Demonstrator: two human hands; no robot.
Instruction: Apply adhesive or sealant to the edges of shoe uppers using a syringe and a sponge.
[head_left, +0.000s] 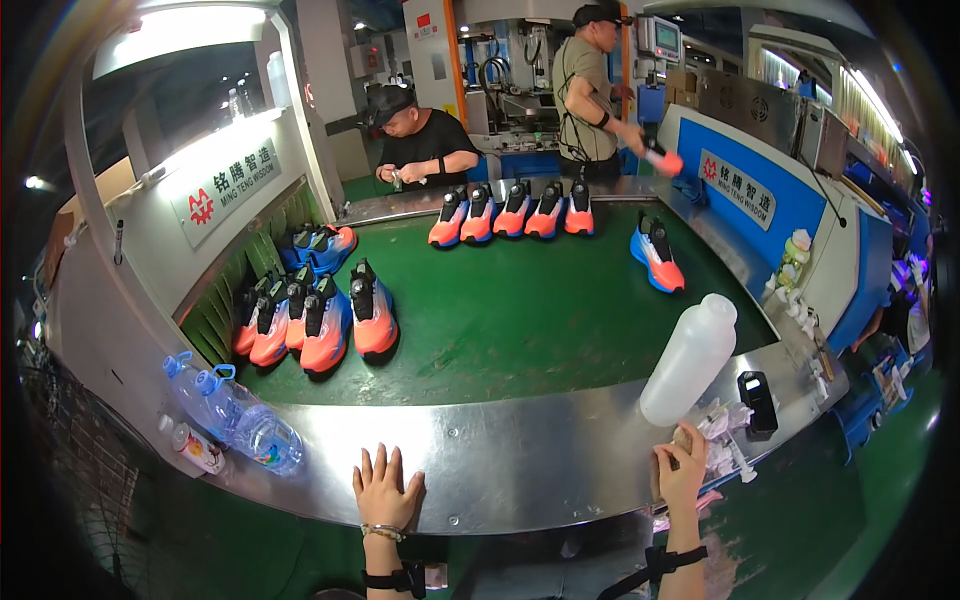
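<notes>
My left hand [388, 490] lies flat on the metal table edge [540, 440], fingers spread, holding nothing. My right hand [682, 468] rests at the right part of that edge with its fingers curled into a pinch. Whatever the fingertips hold, if anything, is too small to make out. Crumpled pale rags [725, 425] lie right beside this hand. Just beyond it stands a large white plastic bottle [690, 360], and a black rectangular device [757, 402] lies to the right of the bottle.
Several orange-and-blue sneakers [325, 325] cluster on the green belt [500, 320] at left; another row [513, 212] lines the far edge. One sneaker [657, 255] sits at right. Water bottles [235, 410] stand front left. Two people work beyond; the standing one holds an orange shoe [664, 160].
</notes>
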